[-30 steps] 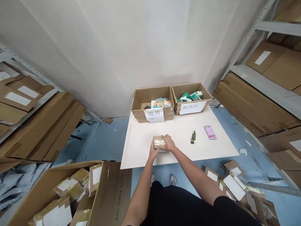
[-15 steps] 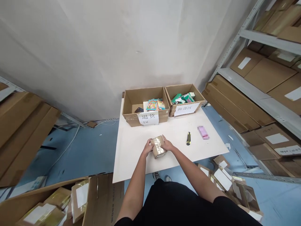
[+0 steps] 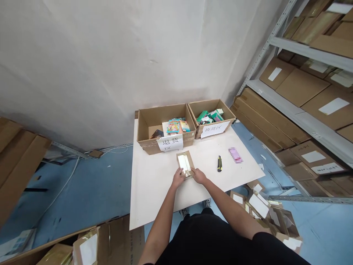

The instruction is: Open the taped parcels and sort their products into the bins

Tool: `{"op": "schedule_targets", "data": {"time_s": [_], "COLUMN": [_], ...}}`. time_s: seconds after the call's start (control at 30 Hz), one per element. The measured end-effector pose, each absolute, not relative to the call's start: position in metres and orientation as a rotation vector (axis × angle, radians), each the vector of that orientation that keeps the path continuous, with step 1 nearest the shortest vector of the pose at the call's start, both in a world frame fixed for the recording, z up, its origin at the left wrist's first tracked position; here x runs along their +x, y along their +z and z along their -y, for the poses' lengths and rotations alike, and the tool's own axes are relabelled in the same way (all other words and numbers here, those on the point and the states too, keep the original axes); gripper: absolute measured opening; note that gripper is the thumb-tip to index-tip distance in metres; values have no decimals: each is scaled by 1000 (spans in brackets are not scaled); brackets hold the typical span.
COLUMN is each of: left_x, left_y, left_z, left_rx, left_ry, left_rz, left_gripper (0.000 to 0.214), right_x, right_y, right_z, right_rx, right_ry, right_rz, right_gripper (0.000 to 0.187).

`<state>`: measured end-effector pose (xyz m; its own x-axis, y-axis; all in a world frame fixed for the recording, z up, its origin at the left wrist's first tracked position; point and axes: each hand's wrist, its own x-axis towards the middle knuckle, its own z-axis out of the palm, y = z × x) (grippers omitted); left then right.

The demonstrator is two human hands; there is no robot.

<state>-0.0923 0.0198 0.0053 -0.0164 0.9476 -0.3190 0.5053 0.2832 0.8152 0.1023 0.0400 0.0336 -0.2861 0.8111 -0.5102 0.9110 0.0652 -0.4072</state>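
Between my hands is a small taped cardboard box [image 3: 189, 161] with a white label on its upper face, over the near middle of the white table [image 3: 154, 184]. My left hand [image 3: 178, 178] grips its near left corner, thumb on top by the label. My right hand [image 3: 199, 176] is closed on the near right side. A black and yellow utility knife [image 3: 219, 163] lies to the right of the box. Farther right is a pixelated pink item [image 3: 235, 155].
Two open cartons with handwritten signs stand at the table's back: the left carton [image 3: 147, 147] holds colourful booklets, the right carton [image 3: 197, 133] green boxes. A shelf [image 3: 292, 114] of boxes rises on the right. Parcels [image 3: 259, 206] lie on the floor; a large carton [image 3: 118, 239] is front left.
The small box has been turned, so a face with a white label shows instead of the shiny taped one. Both hands now hold its near end. The camera view has shifted slightly.
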Motion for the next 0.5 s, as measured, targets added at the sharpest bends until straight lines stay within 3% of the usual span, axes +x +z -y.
{"op": "schedule_targets", "data": {"time_s": [0.27, 0.5], "left_x": [-128, -101], "left_y": [11, -24], "left_z": [-96, -75], "left_rx": [1757, 1830], "left_ry": [133, 86], "left_rz": [-1664, -1716], "left_gripper": [112, 115], "right_x": [183, 323], "right_y": [41, 12], "right_z": [-70, -96], "right_rx": [2028, 2429], "right_ry": [-894, -1061], "right_rz": [-2271, -1671], "right_gripper": [79, 65]}}
